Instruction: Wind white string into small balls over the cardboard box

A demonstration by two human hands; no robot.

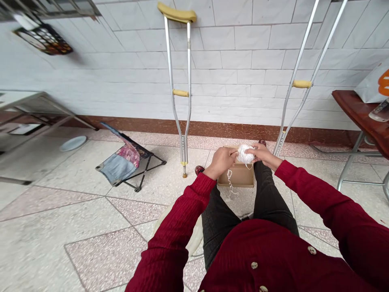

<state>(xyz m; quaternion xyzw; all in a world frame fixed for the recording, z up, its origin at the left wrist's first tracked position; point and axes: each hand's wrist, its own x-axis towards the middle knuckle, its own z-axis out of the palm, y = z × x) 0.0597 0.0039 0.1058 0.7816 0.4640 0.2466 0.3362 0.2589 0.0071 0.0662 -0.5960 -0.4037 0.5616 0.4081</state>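
A white ball of yarn (245, 154) is held between my two hands, above an open cardboard box (240, 178) on the floor between my feet. My right hand (263, 155) grips the ball from its right side, fingers curled over it. At the ball's left side my left hand (224, 159) is closed in a pinch; what lies between its fingertips is too small to make out, though a loose yarn end (230, 180) dangles below it, past the box's front edge.
Two crutches (181, 138) (285, 117) lean on the tiled wall. A folding stool (121, 162) stands on the left, near a plate (73, 143) on the floor. To the right is a red-brown table (361, 111) carrying a bag (372, 87) and a clear cup (381, 111).
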